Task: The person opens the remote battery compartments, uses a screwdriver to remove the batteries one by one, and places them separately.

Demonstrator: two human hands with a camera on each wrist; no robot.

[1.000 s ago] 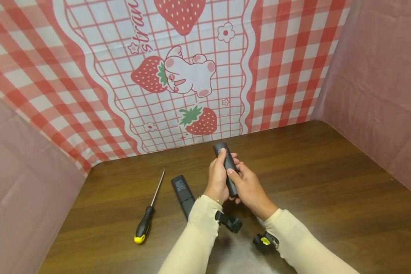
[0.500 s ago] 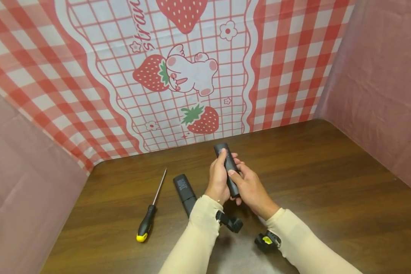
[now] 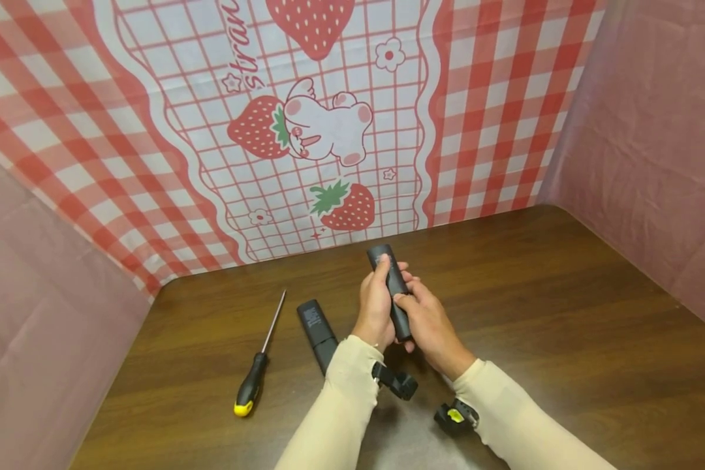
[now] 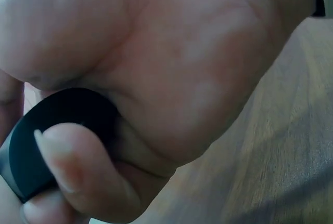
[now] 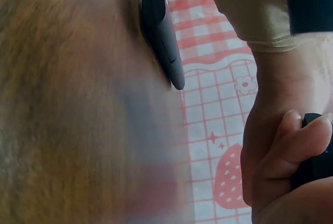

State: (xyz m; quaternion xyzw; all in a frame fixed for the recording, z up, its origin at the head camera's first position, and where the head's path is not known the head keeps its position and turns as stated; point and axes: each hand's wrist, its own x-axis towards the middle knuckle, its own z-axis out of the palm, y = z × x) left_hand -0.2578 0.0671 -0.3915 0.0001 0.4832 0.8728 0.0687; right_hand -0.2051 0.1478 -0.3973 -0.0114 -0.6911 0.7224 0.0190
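In the head view my left hand [image 3: 376, 303] grips a slim black remote control [image 3: 397, 287] from its left side, thumb lying along the upper part of the face. From the lower right, my right hand [image 3: 437, 326] holds the same remote, its thumb on the lower half. The remote tilts, with its top end pointing away from me. Its rounded dark end [image 4: 73, 104] shows in the left wrist view, with fingers curled round it. Part of its face is hidden under the thumbs. A second black remote control [image 3: 314, 326] lies on the table, partly covered by my left sleeve.
Left of the second remote lies a screwdriver [image 3: 250, 384] with a black and yellow handle, its shaft pointing away. The brown wooden table [image 3: 534, 294] meets a red checked strawberry cloth [image 3: 493, 130] at the back. Pink cloth walls [image 3: 652, 130] stand at both sides.
The head view has shifted slightly. Both hands keep hold of the remote control in nearly the same place; the second remote and screwdriver stay where they lay.
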